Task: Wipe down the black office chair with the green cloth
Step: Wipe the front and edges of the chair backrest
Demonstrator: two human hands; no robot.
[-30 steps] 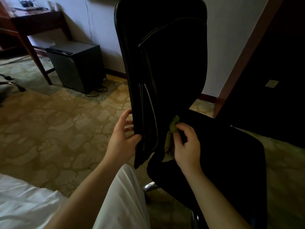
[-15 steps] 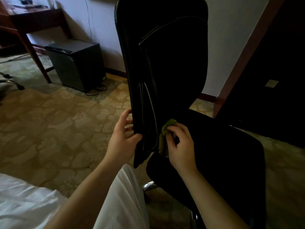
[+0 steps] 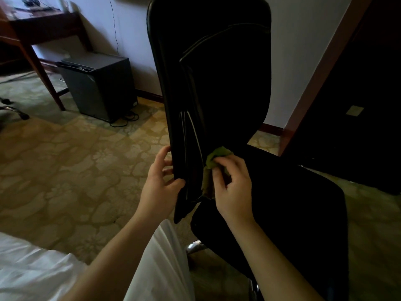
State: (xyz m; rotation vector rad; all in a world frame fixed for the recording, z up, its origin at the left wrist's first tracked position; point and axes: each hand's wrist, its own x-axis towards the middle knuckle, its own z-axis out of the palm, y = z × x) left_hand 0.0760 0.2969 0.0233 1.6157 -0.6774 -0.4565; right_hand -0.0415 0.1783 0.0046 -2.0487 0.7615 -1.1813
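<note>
Status: the left hand (image 3: 158,187) grips the left edge of the backrest (image 3: 217,72) low down, with the thumb on the near face and the fingers (image 3: 162,155) curled round behind. It is steadying the black office chair (image 3: 249,105).

The right hand (image 3: 235,190) has the green cloth (image 3: 216,156) bunched up. Its fingers (image 3: 225,161) are curled and pinch the cloth against the lower backrest, just above where it meets the seat (image 3: 293,203). A tail of cloth hangs down along the backrest past the thumb.

Delta over the last second: the right hand has crept left and a little up. The cloth was hanging looser and is now a tighter wad. The left hand hasn't moved. It reads as short scrubbing strokes in the crease zone rather than long passes.

Implication: work is confined to the bottom strip of the backrest. I'd judge the tall upper backrest and the seat as mostly still to do, though the chair is too dark to show wiped from unwiped. A wadded cloth covers little area, so opening it out would suit the broad panels better.

Surroundings:
- far left: a dark box (image 3: 97,83) on the carpet (image 3: 65,159), next to a desk (image 3: 43,29)
- near left: white bedding (image 3: 32,268)
</note>
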